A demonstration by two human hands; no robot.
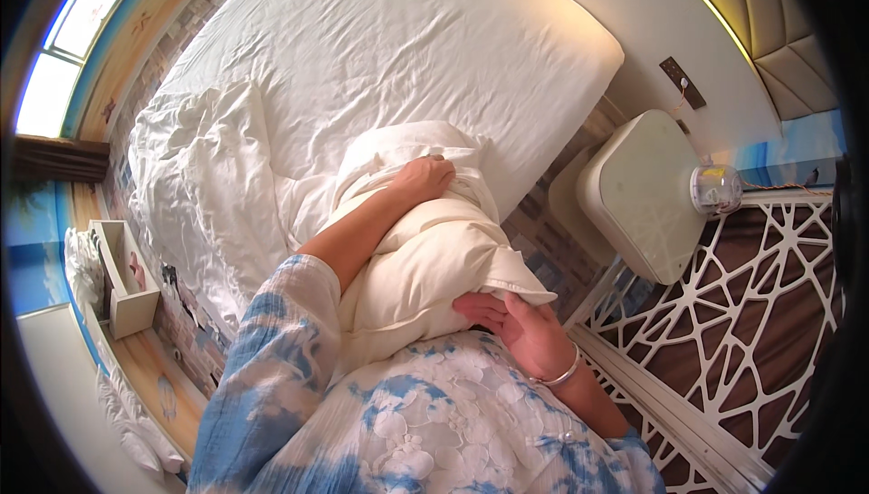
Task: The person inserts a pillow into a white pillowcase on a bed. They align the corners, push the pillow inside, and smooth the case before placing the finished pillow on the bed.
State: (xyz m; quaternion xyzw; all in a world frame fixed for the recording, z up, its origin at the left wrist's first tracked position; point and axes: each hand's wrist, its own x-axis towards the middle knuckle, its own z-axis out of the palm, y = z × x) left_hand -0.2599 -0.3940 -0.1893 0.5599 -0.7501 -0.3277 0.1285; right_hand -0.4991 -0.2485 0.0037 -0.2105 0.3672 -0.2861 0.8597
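The left hand [424, 179] is laid on the upper part of a bundled cream quilt [416, 259], its fingers half curled into the cloth; whether a fold is gripped cannot be told. The right hand [528, 333] is held wide at the quilt's 4 o'clock, palm turned up, thumb spread from the fingers, and the fingers are placed at the quilt's lower edge, just under a loose corner. A silver bracelet [570, 367] is worn on that wrist. The quilt is gathered against the front of a blue-and-white top [425, 422], its far end rested on the bed [389, 42].

From the quilt, the bed is spread out at 12 o'clock, covered in creased white. A rumpled sheet [208, 173] is heaped between 9 and 10 o'clock. Between 2 and 3, a pale nightstand [638, 195] is seen, with a clear jar [713, 188] set at its far end. A socket [682, 82] is fixed at 2, a white lattice [724, 349] is seen between 3 and 4, and a window [77, 37] is set at 10.
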